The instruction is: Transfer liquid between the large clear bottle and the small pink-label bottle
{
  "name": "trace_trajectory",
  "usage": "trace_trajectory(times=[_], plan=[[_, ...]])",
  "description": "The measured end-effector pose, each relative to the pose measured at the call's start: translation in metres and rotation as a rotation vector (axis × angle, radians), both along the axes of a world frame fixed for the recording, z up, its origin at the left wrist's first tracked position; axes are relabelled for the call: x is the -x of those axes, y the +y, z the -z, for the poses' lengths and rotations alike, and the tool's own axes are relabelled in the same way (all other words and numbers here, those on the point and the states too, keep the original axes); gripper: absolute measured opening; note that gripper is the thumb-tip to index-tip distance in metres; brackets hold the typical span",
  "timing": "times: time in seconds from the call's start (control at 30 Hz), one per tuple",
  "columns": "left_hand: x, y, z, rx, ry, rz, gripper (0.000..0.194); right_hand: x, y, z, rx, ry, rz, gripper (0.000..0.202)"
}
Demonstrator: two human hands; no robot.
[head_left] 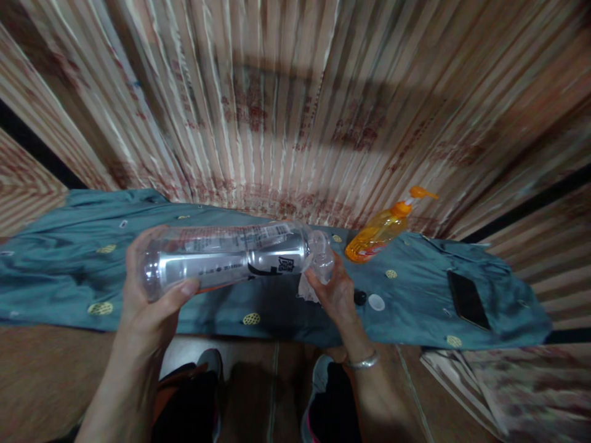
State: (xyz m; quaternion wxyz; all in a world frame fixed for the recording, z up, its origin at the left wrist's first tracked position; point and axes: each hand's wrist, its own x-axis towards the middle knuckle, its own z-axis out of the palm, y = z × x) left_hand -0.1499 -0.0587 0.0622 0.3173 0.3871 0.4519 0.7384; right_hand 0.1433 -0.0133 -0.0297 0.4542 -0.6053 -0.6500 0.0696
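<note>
I hold a large clear plastic bottle [231, 252] on its side above the cloth-covered table. It has a silver label with dark print, and its neck points right. My left hand [150, 283] is wrapped around the base, thumb along the lower front. At the neck end, my right hand [337, 286] is closed, with clear plastic between its fingers; where the neck ends there is hard to make out. A crumpled whitish piece [307, 289] shows just below the neck, partly hidden by that hand. A small black cap [360, 298] and a white disc [377, 302] lie right of my wrist.
An orange pump bottle [376, 234] leans toward the right at the back of the teal patterned cloth [277, 320]. A dark phone [468, 299] lies farther right. Pleated curtain [277, 123] hangs behind the table. My feet are on the floor below the front edge.
</note>
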Motion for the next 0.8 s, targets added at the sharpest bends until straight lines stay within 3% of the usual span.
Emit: trace_trajectory(times=[0.8], plan=[[-0.0008, 0.0021, 0.0009, 0.003, -0.022, -0.002, 0.090, 0.0022, -0.0007, -0.0021, 0.013, 0.051, 0.000, 0.058]])
